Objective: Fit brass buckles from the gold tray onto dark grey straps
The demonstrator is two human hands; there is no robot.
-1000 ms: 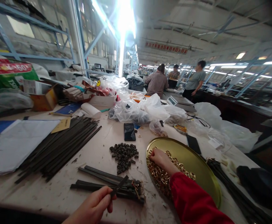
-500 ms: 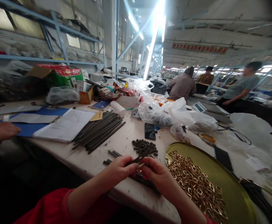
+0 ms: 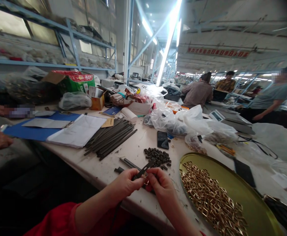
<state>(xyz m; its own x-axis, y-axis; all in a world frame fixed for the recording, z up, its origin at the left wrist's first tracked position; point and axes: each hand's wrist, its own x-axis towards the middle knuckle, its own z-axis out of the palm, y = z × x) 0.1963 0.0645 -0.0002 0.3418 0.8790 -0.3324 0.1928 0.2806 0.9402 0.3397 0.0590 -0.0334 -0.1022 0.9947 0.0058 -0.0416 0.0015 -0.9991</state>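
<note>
Pale tabletop (image 3: 177, 176) lies open between the bare right hand (image 3: 161, 181) and the round gold tray (image 3: 253, 205). Heaped small black loops (image 3: 157, 156) obstruct the way just ahead.

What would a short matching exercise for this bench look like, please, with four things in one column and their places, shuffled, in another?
Things
1. Heap of gold buckles
2. Dark strap with a slot
3. Phone
4. White papers

Places
A. Flat on the table, just beyond the small dark loops
B. Overlapping the blue folder
C. In the round tray
D. Between the fingers of the left hand

Pairs: 1-C, 2-D, 3-A, 4-B
</note>
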